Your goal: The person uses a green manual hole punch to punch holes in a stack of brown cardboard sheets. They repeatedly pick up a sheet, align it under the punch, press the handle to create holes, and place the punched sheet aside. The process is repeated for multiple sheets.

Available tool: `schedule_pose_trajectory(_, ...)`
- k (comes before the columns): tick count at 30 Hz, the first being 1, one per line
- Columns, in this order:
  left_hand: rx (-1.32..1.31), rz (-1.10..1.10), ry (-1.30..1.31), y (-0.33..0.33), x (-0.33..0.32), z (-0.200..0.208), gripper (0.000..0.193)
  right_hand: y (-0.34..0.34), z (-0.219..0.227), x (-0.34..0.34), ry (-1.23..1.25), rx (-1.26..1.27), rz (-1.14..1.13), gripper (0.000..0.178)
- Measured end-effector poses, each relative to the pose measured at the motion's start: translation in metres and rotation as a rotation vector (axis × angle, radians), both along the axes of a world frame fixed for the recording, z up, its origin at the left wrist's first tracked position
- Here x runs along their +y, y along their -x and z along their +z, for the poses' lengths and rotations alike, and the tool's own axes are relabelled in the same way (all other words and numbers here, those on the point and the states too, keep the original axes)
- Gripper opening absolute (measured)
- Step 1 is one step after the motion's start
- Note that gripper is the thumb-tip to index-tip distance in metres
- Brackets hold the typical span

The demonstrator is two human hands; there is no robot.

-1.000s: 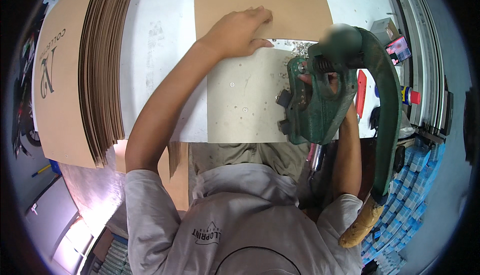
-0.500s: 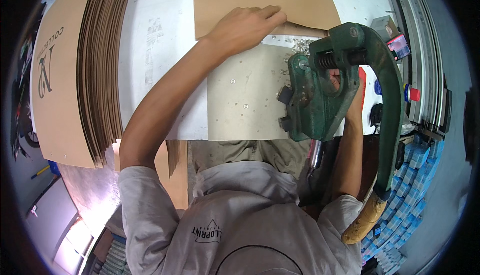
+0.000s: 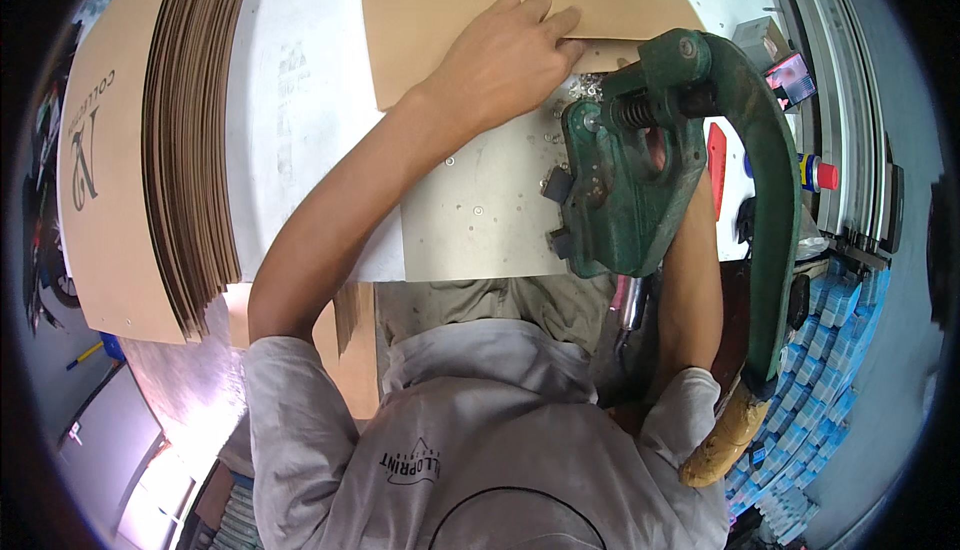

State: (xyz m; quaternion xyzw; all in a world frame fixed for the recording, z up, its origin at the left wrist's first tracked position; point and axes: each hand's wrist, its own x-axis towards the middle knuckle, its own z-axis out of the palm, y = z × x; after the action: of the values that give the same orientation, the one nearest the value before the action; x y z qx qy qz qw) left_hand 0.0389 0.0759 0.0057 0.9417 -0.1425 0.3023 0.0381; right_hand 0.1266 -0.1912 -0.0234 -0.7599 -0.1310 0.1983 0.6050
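Note:
My left hand [image 3: 515,62] is closed at the near edge of a flat brown paper bag [image 3: 440,10], its fingertips bent at the slightly lifted mouth. A green hand-lever eyelet press [image 3: 630,180] stands to the right, close to that edge. Behind the press, my right hand [image 3: 656,149] is mostly hidden, with only a bit of skin showing through the frame's gap; its fingers cannot be made out. Small metal eyelets [image 3: 587,88] lie in a pile between the bag and the press. Under my left forearm is a beige board [image 3: 470,240] with two eyelets on it.
A thick stack of brown bags [image 3: 110,150] stands at the left of the white table [image 3: 290,130]. Right of the press are a red flat tool [image 3: 716,170], a can with a red cap [image 3: 826,176], a small box [image 3: 762,42] and a phone [image 3: 790,82]. The press's long lever [image 3: 775,250] curves toward me.
My left hand has drawn the bag nearer to me and toward the press. My right hand has moved left, farther behind the press, uncovering more of the red tool.

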Motion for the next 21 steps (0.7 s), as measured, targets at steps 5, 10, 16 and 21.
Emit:
schedule_pose_trajectory(5,0.205,-0.014,0.243,0.018,-0.016,0.003,0.019,0.005,-0.005,-0.001,-0.024,0.085,-0.008,0.016)
schedule_pose_trajectory(10,0.304,0.04,0.445,0.024,-0.032,-0.004,0.031,0.008,-0.006,-0.003,-0.015,0.113,-0.02,0.015)
schedule_pose_trajectory(16,0.358,0.001,0.559,0.025,-0.032,0.004,0.023,0.012,-0.005,-0.011,-0.008,0.14,-0.042,0.015)
schedule_pose_trajectory(21,0.283,-0.04,0.6,0.033,-0.039,-0.009,0.024,0.02,-0.001,-0.008,-0.007,0.126,0.002,0.022)
